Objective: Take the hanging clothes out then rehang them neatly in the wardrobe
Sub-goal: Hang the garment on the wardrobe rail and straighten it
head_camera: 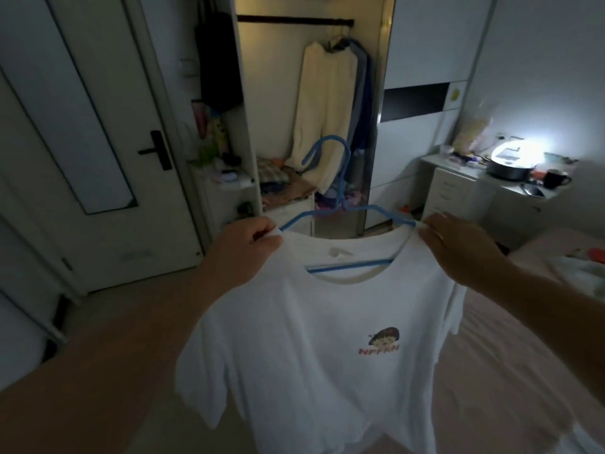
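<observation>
A white T-shirt [314, 339] with a small cartoon print hangs on a blue hanger [340, 178] in front of me. My left hand [244, 249] grips the shirt's left shoulder over the hanger's end. At the right shoulder, my right hand [458, 245] pinches the fabric beside the neckline. The hanger's hook points up toward the open wardrobe [248, 126]. Inside, a dark rail [294, 19] carries a cream garment [322, 106] and blue-grey clothes [361, 93] bunched at its right end.
A white door [98, 142] with a black handle stands at the left. Folded clothes [284, 185] lie on the wardrobe floor. A desk [474, 181] with a lit lamp, pan and mug is at the right. A bed [523, 322] lies under my right arm.
</observation>
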